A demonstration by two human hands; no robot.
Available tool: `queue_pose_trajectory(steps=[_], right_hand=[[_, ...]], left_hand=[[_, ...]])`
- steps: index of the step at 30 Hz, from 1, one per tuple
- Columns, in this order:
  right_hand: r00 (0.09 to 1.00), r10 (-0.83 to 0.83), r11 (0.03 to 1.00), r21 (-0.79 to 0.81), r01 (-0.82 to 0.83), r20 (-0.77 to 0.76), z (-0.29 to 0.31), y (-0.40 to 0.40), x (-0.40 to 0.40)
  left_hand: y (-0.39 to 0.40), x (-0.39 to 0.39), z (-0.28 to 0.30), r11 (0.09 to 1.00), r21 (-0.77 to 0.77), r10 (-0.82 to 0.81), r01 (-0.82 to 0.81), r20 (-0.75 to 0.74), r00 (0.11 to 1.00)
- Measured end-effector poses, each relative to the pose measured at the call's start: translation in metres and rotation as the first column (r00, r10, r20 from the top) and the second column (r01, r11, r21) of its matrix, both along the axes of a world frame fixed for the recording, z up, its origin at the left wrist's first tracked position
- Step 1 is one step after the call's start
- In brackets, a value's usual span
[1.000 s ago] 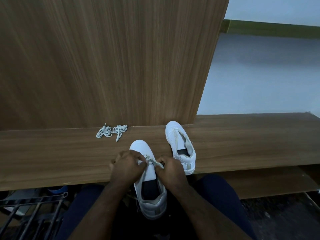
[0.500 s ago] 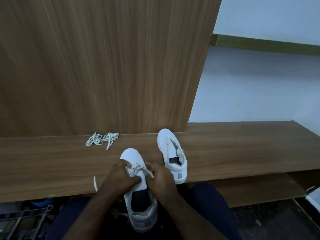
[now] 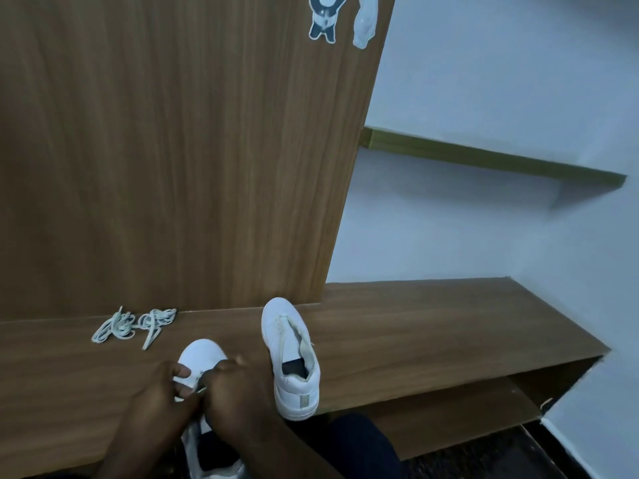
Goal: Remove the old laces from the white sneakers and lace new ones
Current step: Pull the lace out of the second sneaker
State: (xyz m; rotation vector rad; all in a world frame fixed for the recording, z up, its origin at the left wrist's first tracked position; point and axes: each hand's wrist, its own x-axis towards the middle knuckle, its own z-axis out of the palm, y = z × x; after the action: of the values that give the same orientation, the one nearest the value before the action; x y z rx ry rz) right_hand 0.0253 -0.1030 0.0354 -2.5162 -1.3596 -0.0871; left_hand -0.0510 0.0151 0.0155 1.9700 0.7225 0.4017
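Note:
A white sneaker lies toe-away at the wooden bench's front edge, mostly covered by both my hands. My left hand and my right hand meet over its eyelet area, each pinching a piece of the white lace between them. A second white sneaker with no lace stands just right of my right hand, tongue loose. A loose bundle of white laces lies on the bench at the back left, against the wooden panel.
A tall wooden panel rises behind the bench, with two stickers near its top. A white wall and a green shelf are at the right. A lower shelf sits under the bench. My dark-trousered knee is below.
The view has tilted up and shifted, so everything sits lower and left in frame. My hands have closed together over the near sneaker's laces, covering more of it.

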Motion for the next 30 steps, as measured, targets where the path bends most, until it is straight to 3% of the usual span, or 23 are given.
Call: queue_pose_trajectory(steps=[5,8,11,14,17,22,25,27,30], right_hand=[[0.992,-0.114,0.992,0.053,0.110,0.062,-0.002,-0.002,0.015],[0.956,-0.252,0.951,0.143,0.272,-0.149,-0.004,-0.005,0.027],[0.985,-0.104,0.986,0.114,0.120,-0.140,-0.003,-0.009,0.021],[0.999,-0.015,1.000,0.013,0.016,-0.037,-0.008,-0.007,0.010],[0.989,-0.081,0.996,-0.035,0.086,0.120,-0.004,-0.005,0.011],[0.965,-0.221,0.951,0.251,0.182,0.139,-0.003,-0.005,0.024],[0.990,-0.084,0.986,0.153,0.067,0.111,-0.015,-0.005,0.018],[0.983,-0.032,0.998,0.057,0.022,0.183,-0.023,0.000,0.017],[0.971,-0.140,0.985,0.129,0.116,0.191,-0.021,0.006,0.028]], left_hand=[[0.004,0.008,-0.007,1.000,0.015,0.023,-0.024,0.034,0.999],[0.010,0.010,-0.012,1.000,-0.012,0.025,-0.024,0.013,1.000],[0.014,0.014,-0.015,0.998,-0.058,0.032,-0.031,0.011,0.999],[0.020,0.017,-0.025,0.996,-0.087,0.027,-0.027,0.000,1.000],[0.026,0.018,-0.030,0.994,-0.112,0.003,-0.004,-0.014,1.000],[0.007,0.005,-0.004,1.000,0.020,0.012,-0.012,0.004,1.000],[-0.005,0.001,0.010,0.999,0.040,-0.019,0.020,-0.014,1.000],[-0.006,0.000,0.010,0.997,0.069,-0.027,0.027,-0.011,1.000],[-0.002,-0.001,0.006,0.998,0.061,-0.006,0.008,-0.038,0.999]])
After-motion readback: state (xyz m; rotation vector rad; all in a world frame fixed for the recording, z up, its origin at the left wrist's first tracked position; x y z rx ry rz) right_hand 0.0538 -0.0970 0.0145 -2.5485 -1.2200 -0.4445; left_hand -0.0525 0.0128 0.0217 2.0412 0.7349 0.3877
